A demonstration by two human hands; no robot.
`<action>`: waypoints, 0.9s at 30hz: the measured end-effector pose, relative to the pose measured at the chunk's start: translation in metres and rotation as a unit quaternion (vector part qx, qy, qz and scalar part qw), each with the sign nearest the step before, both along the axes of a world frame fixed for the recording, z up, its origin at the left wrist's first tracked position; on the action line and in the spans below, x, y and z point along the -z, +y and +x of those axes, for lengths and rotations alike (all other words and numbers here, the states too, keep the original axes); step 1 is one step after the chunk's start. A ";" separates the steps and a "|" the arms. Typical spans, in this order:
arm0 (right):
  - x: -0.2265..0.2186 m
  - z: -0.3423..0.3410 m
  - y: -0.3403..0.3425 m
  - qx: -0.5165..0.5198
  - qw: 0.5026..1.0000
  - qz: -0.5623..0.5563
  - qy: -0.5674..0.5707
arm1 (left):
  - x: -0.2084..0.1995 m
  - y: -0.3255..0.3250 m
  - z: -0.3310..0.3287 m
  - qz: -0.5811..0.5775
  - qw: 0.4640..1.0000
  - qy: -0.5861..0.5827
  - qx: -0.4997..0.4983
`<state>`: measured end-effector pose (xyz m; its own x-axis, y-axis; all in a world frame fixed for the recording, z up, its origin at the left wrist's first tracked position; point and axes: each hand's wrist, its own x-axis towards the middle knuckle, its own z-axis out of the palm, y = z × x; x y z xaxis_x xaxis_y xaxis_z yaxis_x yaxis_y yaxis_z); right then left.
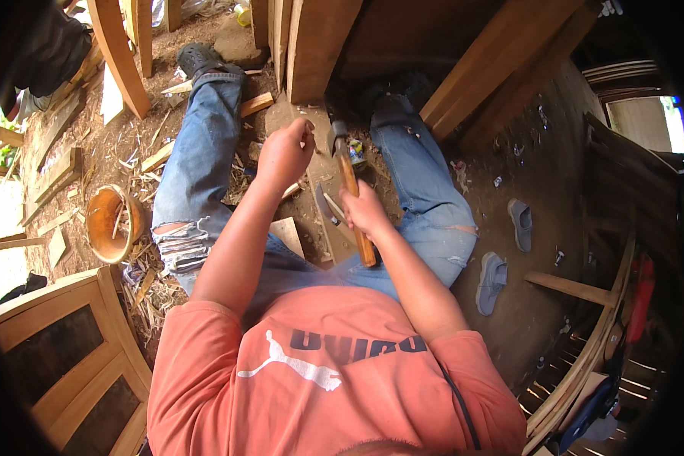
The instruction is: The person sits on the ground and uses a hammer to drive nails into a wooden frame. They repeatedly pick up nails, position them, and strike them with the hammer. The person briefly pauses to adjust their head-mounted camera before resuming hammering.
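My right hand (364, 209) is wrapped round the wooden handle of a hammer (346, 163). The hammer's dark head points away from me, beside the foot of an upright timber post (315, 57). To its left, my left hand (286, 154) is closed with thumb and fingers pinched together; whatever they hold, if anything, is too small to make out. A wooden board (320, 178) lies on the ground between my legs. Just left of my right hand is a thin dark blade-like tool (326, 205), partly hidden. A small printed can or packet (356, 152) lies beyond the hammer handle.
A round orange-brown bowl (115, 223) stands on the shaving-strewn ground at the left. A panelled wooden frame (72, 334) is at the lower left. Two grey-blue shoes (492, 283) lie at the right. A slanting timber (501, 57) rises at the far right.
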<state>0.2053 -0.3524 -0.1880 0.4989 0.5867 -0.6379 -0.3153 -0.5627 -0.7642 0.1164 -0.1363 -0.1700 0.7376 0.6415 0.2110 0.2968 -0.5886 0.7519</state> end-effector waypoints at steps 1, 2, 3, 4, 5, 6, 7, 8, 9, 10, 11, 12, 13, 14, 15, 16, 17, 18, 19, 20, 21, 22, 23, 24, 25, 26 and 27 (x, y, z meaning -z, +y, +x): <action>-0.008 0.000 0.003 0.010 1.000 0.007 -0.010 | 0.002 0.001 -0.002 -0.006 1.000 0.009 -0.010; -0.024 0.000 0.007 0.028 0.998 0.061 -0.015 | 0.008 0.004 -0.004 -0.001 1.000 0.013 -0.017; -0.037 0.001 0.011 0.050 0.994 0.098 -0.020 | 0.010 0.003 -0.005 -0.010 1.000 0.003 -0.017; -0.045 0.004 0.014 0.056 0.987 0.148 -0.025 | 0.009 0.005 -0.007 -0.016 1.000 -0.007 -0.018; -0.050 0.008 0.015 0.064 0.977 0.201 -0.034 | 0.009 0.007 -0.007 -0.019 0.999 -0.021 -0.018; -0.050 0.009 0.017 0.077 0.966 0.241 -0.044 | 0.010 0.011 -0.008 -0.021 0.999 -0.029 -0.008; -0.046 0.007 0.017 0.075 0.966 0.246 -0.032 | 0.011 0.011 -0.011 -0.026 0.999 -0.022 -0.013; -0.040 0.007 0.018 0.073 0.965 0.252 -0.022 | 0.010 0.011 -0.011 -0.029 0.999 -0.017 -0.017; -0.031 0.006 0.018 0.071 0.964 0.257 -0.013 | 0.008 0.012 -0.011 -0.035 0.999 -0.012 -0.020; -0.015 0.002 0.017 0.065 0.973 0.218 -0.026 | 0.006 0.014 -0.011 -0.045 0.999 -0.001 -0.014; 0.009 0.000 0.011 0.032 0.993 0.113 -0.028 | 0.003 0.013 -0.010 -0.054 0.998 0.010 -0.007; 0.015 -0.004 0.012 -0.005 0.999 0.025 -0.020 | 0.001 0.013 -0.012 -0.062 0.998 0.022 -0.004; 0.021 -0.009 0.013 -0.042 0.997 -0.063 -0.013 | -0.001 0.013 -0.013 -0.060 0.998 0.024 -0.004; 0.027 -0.011 0.012 -0.046 0.997 -0.062 -0.023 | -0.002 0.012 -0.014 -0.059 0.998 0.025 -0.003; 0.033 -0.013 0.011 -0.050 0.996 -0.061 -0.032 | -0.003 0.012 -0.014 -0.057 0.998 0.026 -0.002; 0.039 -0.014 0.010 -0.053 0.996 -0.060 -0.041 | -0.003 0.013 -0.013 -0.057 0.998 0.022 0.000; 0.036 -0.013 0.012 -0.029 0.999 -0.039 -0.014 | -0.002 0.013 -0.015 -0.057 0.998 0.019 -0.001; 0.026 -0.010 0.016 -0.004 1.000 -0.019 0.013 | -0.001 0.014 -0.016 -0.058 0.998 0.015 -0.003; 0.015 -0.007 0.020 0.022 0.999 0.002 0.041 | -0.001 0.014 -0.016 -0.058 0.998 0.018 -0.006; -0.001 -0.006 0.023 0.039 0.998 0.036 0.033 | -0.002 0.014 -0.016 -0.060 0.998 0.022 -0.009; -0.009 -0.002 0.023 0.031 0.995 0.087 0.034 | -0.003 0.013 -0.017 -0.062 0.998 0.027 -0.012; -0.014 0.004 0.021 0.024 0.989 0.139 0.036 | -0.003 0.012 -0.017 -0.061 0.998 0.024 -0.013; -0.021 0.008 0.020 0.017 0.981 0.190 0.037 | -0.003 0.012 -0.016 -0.058 0.998 0.022 -0.014; -0.033 0.008 0.021 0.023 0.976 0.216 0.028 | -0.003 0.012 -0.017 -0.056 0.998 0.019 -0.015; -0.032 0.006 0.020 0.019 0.975 0.220 0.032 | -0.003 0.011 -0.018 -0.060 0.998 0.021 -0.019; -0.029 0.005 0.019 0.016 0.973 0.226 0.033 | -0.005 0.011 -0.017 -0.063 0.998 0.021 -0.019; -0.025 0.003 0.018 0.013 0.972 0.232 0.034 | -0.006 0.011 -0.017 -0.065 0.997 0.021 -0.020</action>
<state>0.2081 -0.3344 -0.1626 0.4839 0.8067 -0.3392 -0.3839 -0.1527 -0.9107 0.0999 -0.1254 -0.1640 0.7166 0.6911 0.0937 0.3513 -0.4737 0.8076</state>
